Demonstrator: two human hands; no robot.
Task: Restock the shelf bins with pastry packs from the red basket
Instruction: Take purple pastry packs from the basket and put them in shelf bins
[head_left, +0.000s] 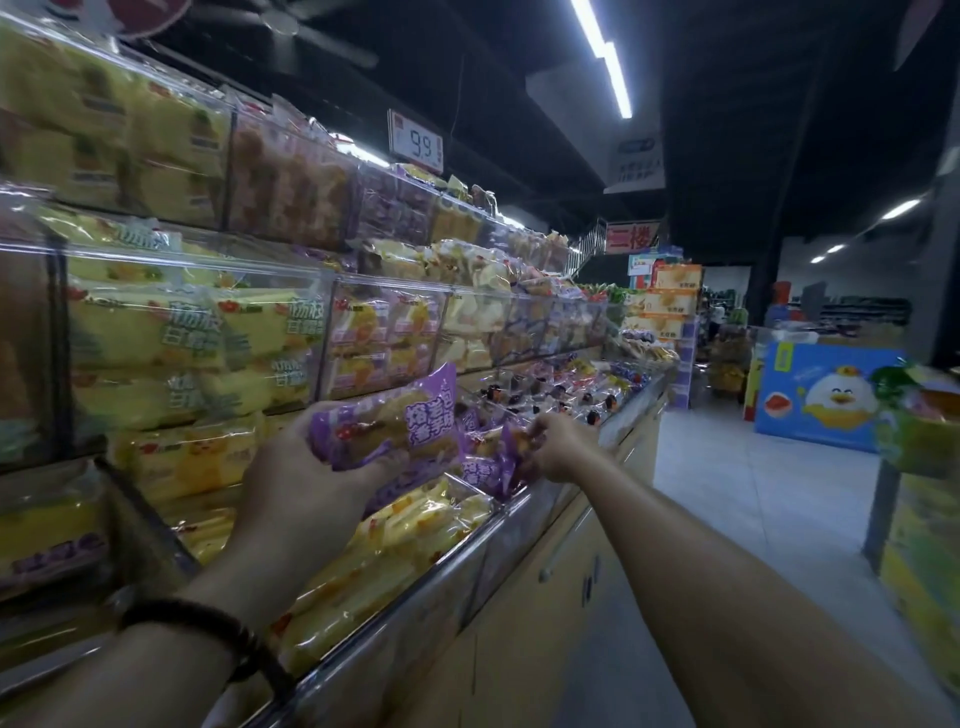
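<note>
My left hand (306, 467) grips a purple pastry pack (395, 415) from below and holds it over the lowest shelf bin. Further right, my right hand (558, 447) pinches another purple pack (493, 467) that lies among purple packs in the low bin (519, 512). Both arms reach forward from the lower edge of the view. The red basket is not in view.
Clear tiered bins (208, 260) full of yellow, orange and purple pastry packs rise on the left. Yellow packs (384, 551) fill the near low bin. A tan cabinet front (545, 597) runs below. The aisle floor (753, 493) opens to the right, with a blue display box (821, 395).
</note>
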